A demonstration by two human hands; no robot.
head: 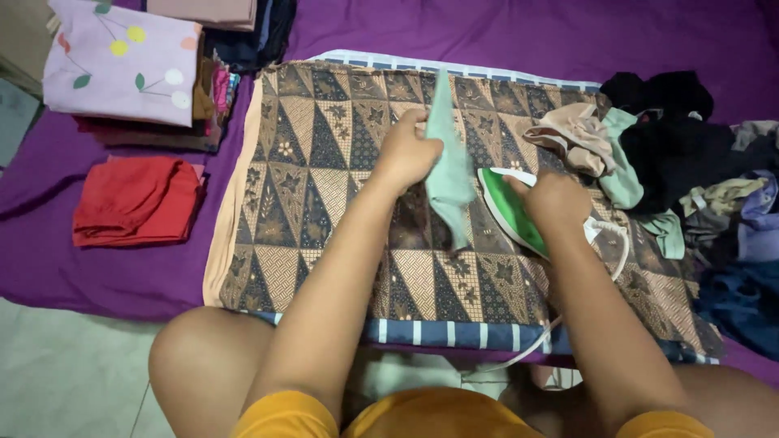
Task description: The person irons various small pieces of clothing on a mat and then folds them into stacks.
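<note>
My left hand (408, 148) grips a pale green garment (449, 174) and holds it up over the brown patterned batik cloth (308, 186). The garment hangs in a narrow strip in front of the hand. My right hand (554, 197) is closed on the handle of a green and white clothes iron (510, 208), which rests on the batik cloth just right of the garment. The iron's white cord (531, 345) runs down toward my lap.
A heap of unfolded clothes (690, 162) lies at the right edge of the cloth. Folded piles sit at the left: a red one (136, 201) and a pink flowered one (122, 61). A purple sheet (519, 32) lies beneath everything. My knees are at the bottom.
</note>
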